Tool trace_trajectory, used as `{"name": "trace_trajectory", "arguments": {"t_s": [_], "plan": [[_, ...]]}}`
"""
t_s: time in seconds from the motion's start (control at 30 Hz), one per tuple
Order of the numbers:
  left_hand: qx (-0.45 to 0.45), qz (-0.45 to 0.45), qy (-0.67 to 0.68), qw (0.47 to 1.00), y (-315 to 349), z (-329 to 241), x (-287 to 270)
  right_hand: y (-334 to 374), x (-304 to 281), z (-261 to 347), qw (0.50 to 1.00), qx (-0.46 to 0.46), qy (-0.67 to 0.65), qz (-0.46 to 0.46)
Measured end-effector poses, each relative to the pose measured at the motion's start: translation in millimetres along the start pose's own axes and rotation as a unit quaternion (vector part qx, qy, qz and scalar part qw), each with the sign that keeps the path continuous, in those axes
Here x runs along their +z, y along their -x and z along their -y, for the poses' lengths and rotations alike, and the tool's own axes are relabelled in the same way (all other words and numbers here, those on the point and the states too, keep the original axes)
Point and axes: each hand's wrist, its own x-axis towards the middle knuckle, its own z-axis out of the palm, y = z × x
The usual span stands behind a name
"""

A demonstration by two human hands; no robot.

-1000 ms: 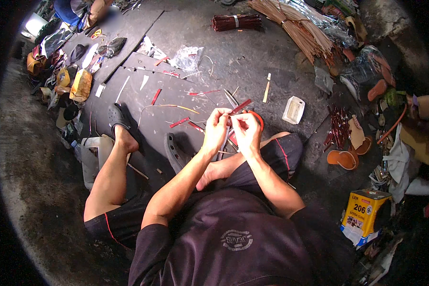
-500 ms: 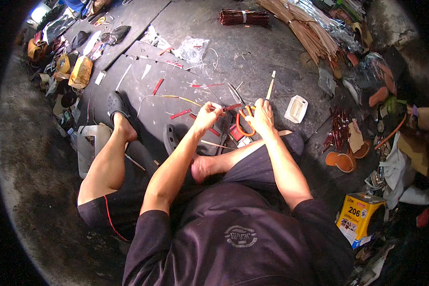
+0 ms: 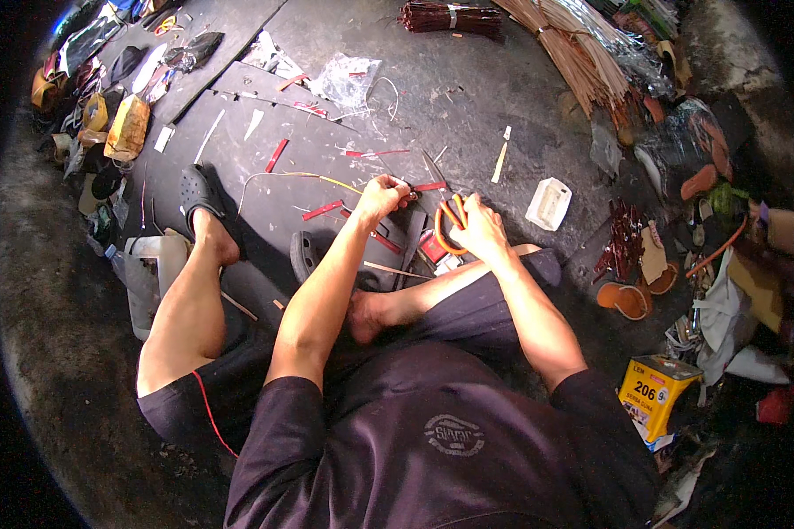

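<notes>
Head view, left to right. Far left: heap of bags and yellow pouches [image 3: 128,123] along the edge of the dark mat [image 3: 238,132], with a black clog [image 3: 198,189] on the left foot resting on that mat. Scattered across the mat: red strips [image 3: 276,155] and a long thin yellowish strand [image 3: 282,176] running toward the middle. Centre: left hand [image 3: 381,196] closed in a pinch, grip tight on the end of a thin red strip [image 3: 428,186] just above the floor. Just beside it, right hand [image 3: 478,227] wrapped round orange-handled scissors [image 3: 445,225], fingers through the loops; blades mostly hidden, so how far open cannot be told. Further right: small white tray [image 3: 549,203] on the concrete floor, a bundle of tan reeds [image 3: 582,70] above it, and a yellow tin [image 3: 657,392] low at the right.

Judged step: trimming or cutting the held strip, midway through a piece. Next move, as a guess, calls for keeping the strip taut in the pinch, lining the blades square across it close to the fingertips, and closing cleanly without nicking the left thumb.
</notes>
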Motion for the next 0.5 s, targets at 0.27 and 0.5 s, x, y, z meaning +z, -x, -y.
{"name": "trace_trajectory", "arguments": {"t_s": [0.27,0.5], "plan": [[-0.013,-0.021,-0.045,0.999,6.1,-12.0,-0.3,20.4,-33.6,-22.5,0.942,0.099,-0.32,-0.006],[-0.022,-0.004,-0.114,0.993,7.1,-16.0,-12.4,62.3,-29.0,-1.5,0.803,0.081,-0.518,0.282]]}}
